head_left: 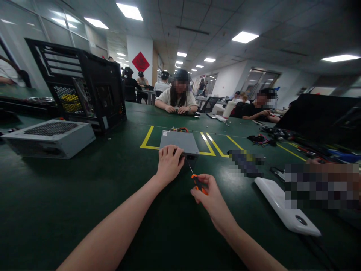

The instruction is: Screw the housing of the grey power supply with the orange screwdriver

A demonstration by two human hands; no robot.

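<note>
A grey computer power supply [178, 140] lies flat on the green table, with coloured cables [180, 130] at its far side. My left hand [169, 162] grips its near left edge, fingers bent over the top. Between the fingers of my right hand [208, 192] is a screwdriver [197, 182] with an orange and black handle. Its thin shaft points up and forward toward the near face of the power supply, beside a dark socket. Whether the tip touches the case, I cannot tell.
At left stand a black computer case [93, 86] and a second power supply [53, 137]. A white device [284, 205], cables [262, 139] and a dark monitor [318, 116] are at right. Yellow tape [146, 137] marks the table. A person [180, 94] sits opposite.
</note>
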